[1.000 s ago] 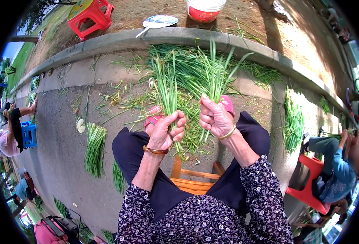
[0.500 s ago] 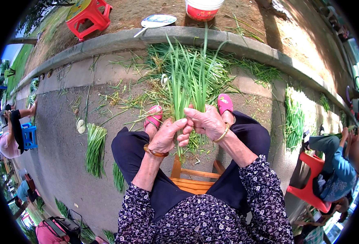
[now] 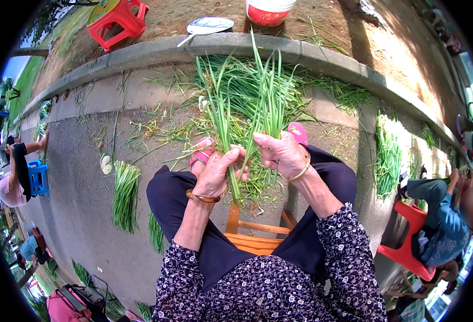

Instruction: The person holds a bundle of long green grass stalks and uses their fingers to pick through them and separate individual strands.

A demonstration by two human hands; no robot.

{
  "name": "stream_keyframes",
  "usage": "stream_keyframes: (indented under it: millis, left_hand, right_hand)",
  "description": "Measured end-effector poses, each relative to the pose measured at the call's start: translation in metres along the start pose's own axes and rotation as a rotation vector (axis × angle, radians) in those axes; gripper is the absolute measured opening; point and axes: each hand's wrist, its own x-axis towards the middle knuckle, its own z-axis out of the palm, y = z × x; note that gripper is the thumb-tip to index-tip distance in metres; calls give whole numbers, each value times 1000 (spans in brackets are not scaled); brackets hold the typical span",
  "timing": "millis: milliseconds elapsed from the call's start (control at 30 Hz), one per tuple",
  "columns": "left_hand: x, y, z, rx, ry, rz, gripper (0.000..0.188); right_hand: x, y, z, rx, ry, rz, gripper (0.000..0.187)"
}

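My left hand (image 3: 218, 172) is closed round a bunch of green chives (image 3: 221, 121), with the stalk ends poking out below the fingers. In my right hand (image 3: 285, 154) is a second bunch of chives (image 3: 271, 102), pinched between thumb and fingers, leaves pointing away from me. A gap separates the two hands, and a few leaves cross near them. Beyond them a large heap of chives (image 3: 242, 88) lies against the kerb. Trimmed scraps (image 3: 175, 126) are strewn over the ground around my pink shoes (image 3: 297, 132).
A tied-looking bundle of chives (image 3: 125, 196) lies at left, and more chives (image 3: 387, 155) at right. Along the far side runs a stone kerb (image 3: 156, 52); beyond it are a red stool (image 3: 117, 24), a hand fan (image 3: 209, 25) and a bucket (image 3: 270, 12). A person (image 3: 444, 225) sits at right.
My hands were together and have moved apart, the right one to the right and the left one slightly left. The chives now form two separate bunches.
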Motion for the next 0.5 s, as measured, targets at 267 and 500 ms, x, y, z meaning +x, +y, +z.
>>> stream_keyframes:
  millis: [267,500]
  left_hand:
    - [-4,-3,11,155,175,79,20]
    - [-6,4,1,73,319,59,20]
  right_hand:
    - [-3,-4,6,-47,-1,-19,17]
    - [-5,-8,2,-2,-26,-27,15]
